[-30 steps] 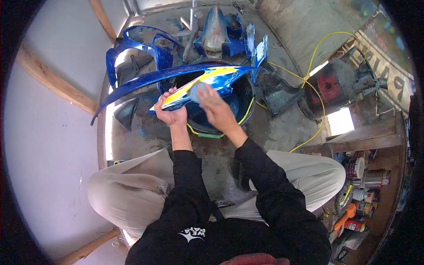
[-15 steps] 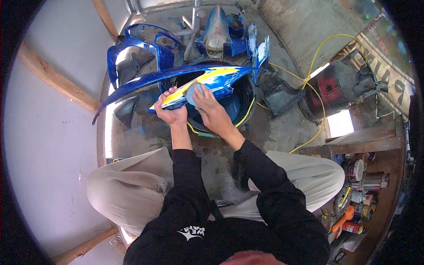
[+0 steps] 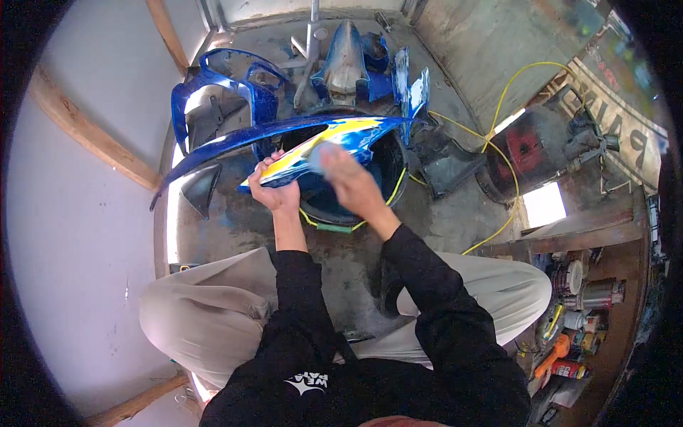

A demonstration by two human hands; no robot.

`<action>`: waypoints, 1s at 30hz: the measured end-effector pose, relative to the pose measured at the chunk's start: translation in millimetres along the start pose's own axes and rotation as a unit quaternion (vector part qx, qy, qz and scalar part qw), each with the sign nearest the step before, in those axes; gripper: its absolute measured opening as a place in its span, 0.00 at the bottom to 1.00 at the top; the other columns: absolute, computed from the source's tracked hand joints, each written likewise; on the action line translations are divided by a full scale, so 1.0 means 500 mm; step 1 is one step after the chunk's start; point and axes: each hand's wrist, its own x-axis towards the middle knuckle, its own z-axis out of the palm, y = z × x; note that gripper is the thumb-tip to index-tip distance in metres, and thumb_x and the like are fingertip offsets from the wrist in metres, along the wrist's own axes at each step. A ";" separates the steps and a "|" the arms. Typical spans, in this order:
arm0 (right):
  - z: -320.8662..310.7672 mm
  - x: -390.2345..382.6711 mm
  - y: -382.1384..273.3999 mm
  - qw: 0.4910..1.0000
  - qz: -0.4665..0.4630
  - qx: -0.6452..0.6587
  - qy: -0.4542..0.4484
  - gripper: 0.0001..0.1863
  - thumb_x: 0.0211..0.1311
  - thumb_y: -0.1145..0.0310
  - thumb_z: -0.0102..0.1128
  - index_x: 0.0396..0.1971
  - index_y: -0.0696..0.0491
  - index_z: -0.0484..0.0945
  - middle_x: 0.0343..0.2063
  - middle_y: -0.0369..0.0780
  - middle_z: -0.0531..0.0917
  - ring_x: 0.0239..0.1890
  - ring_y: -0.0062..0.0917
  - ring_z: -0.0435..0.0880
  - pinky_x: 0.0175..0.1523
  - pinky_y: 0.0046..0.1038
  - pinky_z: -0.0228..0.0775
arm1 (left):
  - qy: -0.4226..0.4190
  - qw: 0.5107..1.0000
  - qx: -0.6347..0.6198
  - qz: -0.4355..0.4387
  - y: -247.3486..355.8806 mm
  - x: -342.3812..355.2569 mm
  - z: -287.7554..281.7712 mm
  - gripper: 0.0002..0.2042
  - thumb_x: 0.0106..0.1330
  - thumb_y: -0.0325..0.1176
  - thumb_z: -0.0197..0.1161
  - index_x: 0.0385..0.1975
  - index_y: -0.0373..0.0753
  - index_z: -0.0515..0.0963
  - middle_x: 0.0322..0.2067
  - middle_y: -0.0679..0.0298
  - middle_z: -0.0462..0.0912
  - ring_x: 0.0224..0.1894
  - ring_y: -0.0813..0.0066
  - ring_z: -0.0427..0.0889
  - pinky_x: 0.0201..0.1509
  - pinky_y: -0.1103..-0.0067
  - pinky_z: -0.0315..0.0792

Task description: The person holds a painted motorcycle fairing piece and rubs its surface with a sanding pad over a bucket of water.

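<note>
My left hand (image 3: pixel 277 186) is closed round the lower left part of a long curved plastic panel (image 3: pixel 206 146), blue with yellow and white patches, raised across a dark bucket (image 3: pixel 363 201). My right hand (image 3: pixel 348 185), smeared by motion, holds a pale grey-blue pad (image 3: pixel 315 158) against the panel's patched face. The bucket has a yellow handle with a green grip (image 3: pixel 333 228) and dark blue liquid inside, partly covered by the panel and hands.
Blue fairing parts (image 3: pixel 252 99) stand behind, beside a metal pipe (image 3: pixel 313 28). A black part (image 3: pixel 452 167) and a dark tank (image 3: pixel 519 156) with a yellow hose (image 3: pixel 501 107) lie right. A wooden shelf (image 3: pixel 605 231) holds cans (image 3: pixel 597 292) at lower right.
My right hand keeps shifting over the panel with the pad and is now more blurred. The whole scene sits slightly lower in the picture. My left hand's grip looks the same.
</note>
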 end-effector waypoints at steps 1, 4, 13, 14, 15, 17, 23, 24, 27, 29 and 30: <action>-0.017 0.009 0.030 0.997 0.032 -0.054 0.044 0.26 0.68 0.76 0.60 0.66 0.56 0.76 0.69 0.51 0.75 0.74 0.47 0.70 0.78 0.42 0.62 | -0.011 1.000 -0.005 0.001 -0.003 -0.002 0.004 0.09 0.57 0.39 0.62 0.23 0.40 0.76 0.31 0.59 0.82 0.47 0.57 0.79 0.70 0.58 0.68; -0.045 0.028 0.107 0.940 0.245 -0.097 0.216 0.22 0.70 0.75 0.57 0.63 0.59 0.78 0.65 0.56 0.77 0.71 0.55 0.71 0.74 0.46 0.65 | -0.051 0.998 0.019 -0.011 -0.022 -0.008 0.012 0.09 0.60 0.39 0.62 0.24 0.42 0.74 0.33 0.62 0.80 0.49 0.59 0.79 0.71 0.56 0.67; -0.055 0.048 0.082 0.980 0.130 -0.055 0.141 0.21 0.71 0.76 0.58 0.63 0.56 0.79 0.65 0.53 0.78 0.70 0.51 0.74 0.72 0.43 0.69 | -0.027 0.999 0.002 -0.017 -0.019 -0.004 0.007 0.09 0.60 0.38 0.61 0.25 0.41 0.74 0.34 0.62 0.80 0.49 0.57 0.79 0.72 0.56 0.67; -0.053 0.058 0.087 0.958 0.190 -0.103 0.187 0.22 0.73 0.75 0.58 0.65 0.56 0.77 0.64 0.54 0.78 0.69 0.52 0.75 0.72 0.42 0.68 | -0.027 0.999 0.001 -0.018 -0.022 -0.005 0.006 0.09 0.60 0.38 0.61 0.25 0.41 0.74 0.34 0.62 0.80 0.49 0.57 0.79 0.72 0.56 0.67; -0.046 0.054 0.082 0.971 0.137 -0.103 0.165 0.23 0.72 0.74 0.58 0.66 0.55 0.75 0.65 0.54 0.77 0.70 0.52 0.74 0.73 0.42 0.67 | -0.034 0.999 0.001 -0.015 -0.024 -0.007 0.006 0.09 0.60 0.38 0.61 0.25 0.41 0.74 0.34 0.62 0.80 0.49 0.57 0.79 0.72 0.56 0.67; -0.016 0.053 0.029 0.996 0.027 -0.045 0.065 0.28 0.72 0.73 0.60 0.70 0.54 0.71 0.67 0.54 0.76 0.73 0.50 0.70 0.77 0.43 0.62 | -0.041 0.999 0.007 -0.008 -0.006 0.000 -0.004 0.09 0.60 0.39 0.61 0.25 0.41 0.75 0.34 0.62 0.81 0.50 0.57 0.79 0.72 0.56 0.67; -0.067 0.012 0.122 0.970 0.175 -0.057 0.158 0.21 0.72 0.75 0.58 0.64 0.57 0.78 0.65 0.54 0.77 0.73 0.52 0.70 0.77 0.43 0.62 | -0.039 0.999 0.002 -0.013 -0.020 -0.007 0.009 0.09 0.60 0.39 0.61 0.24 0.41 0.74 0.34 0.62 0.80 0.50 0.57 0.79 0.71 0.56 0.67; -0.064 -0.003 0.143 0.956 0.196 -0.107 0.190 0.23 0.72 0.75 0.57 0.66 0.56 0.76 0.67 0.56 0.75 0.73 0.55 0.69 0.76 0.44 0.62 | -0.042 0.999 0.003 -0.022 -0.035 -0.012 0.013 0.09 0.60 0.39 0.61 0.24 0.41 0.74 0.34 0.62 0.80 0.49 0.57 0.79 0.71 0.56 0.67; -0.009 -0.001 0.040 0.989 0.102 -0.028 0.107 0.28 0.70 0.76 0.60 0.70 0.51 0.73 0.68 0.53 0.75 0.74 0.52 0.68 0.77 0.42 0.62 | -0.048 0.999 0.007 -0.011 -0.004 0.004 -0.007 0.09 0.60 0.39 0.61 0.24 0.41 0.75 0.35 0.62 0.81 0.49 0.57 0.80 0.72 0.56 0.67; -0.021 0.012 -0.004 1.000 0.007 0.021 0.001 0.28 0.67 0.78 0.61 0.68 0.51 0.75 0.68 0.51 0.75 0.73 0.50 0.69 0.77 0.44 0.61 | -0.050 0.999 0.003 -0.006 0.007 0.005 -0.010 0.09 0.60 0.38 0.61 0.25 0.41 0.75 0.35 0.62 0.81 0.50 0.57 0.80 0.72 0.56 0.67; -0.032 0.020 -0.005 0.998 -0.023 0.034 -0.041 0.28 0.67 0.78 0.61 0.68 0.51 0.76 0.68 0.51 0.76 0.73 0.49 0.70 0.77 0.44 0.61 | -0.027 1.000 0.001 -0.011 0.006 0.004 -0.005 0.09 0.59 0.39 0.62 0.24 0.41 0.76 0.34 0.61 0.81 0.48 0.58 0.79 0.71 0.58 0.67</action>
